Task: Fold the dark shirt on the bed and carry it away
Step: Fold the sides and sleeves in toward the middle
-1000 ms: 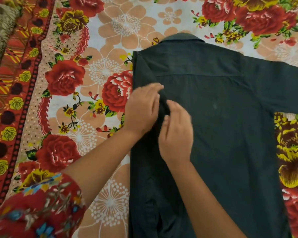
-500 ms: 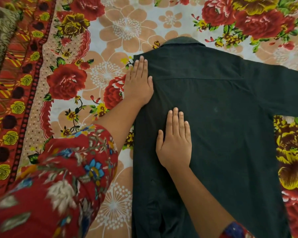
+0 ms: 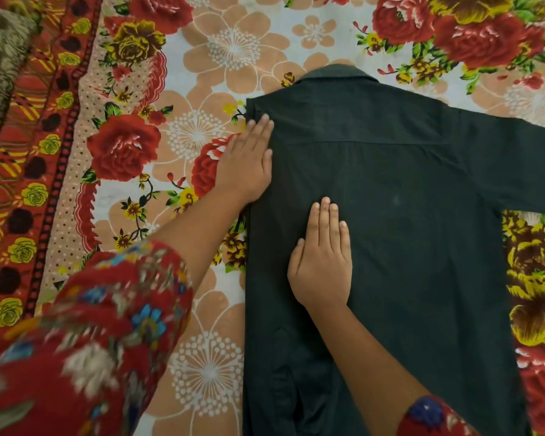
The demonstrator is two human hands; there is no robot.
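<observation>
Home bedroom: floral bedsheet [image 3: 202,89]

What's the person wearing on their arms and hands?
Red floral-print sleeves with blue and white flowers: the left sleeve is blurred, the right sleeve shows only at the bottom edge. The left hand and right hand are bare, no rings or bracelets visible.

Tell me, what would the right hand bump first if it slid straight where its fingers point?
The right hand would likely cross the dark shirt's shoulder seam, then reach its collar.
</observation>
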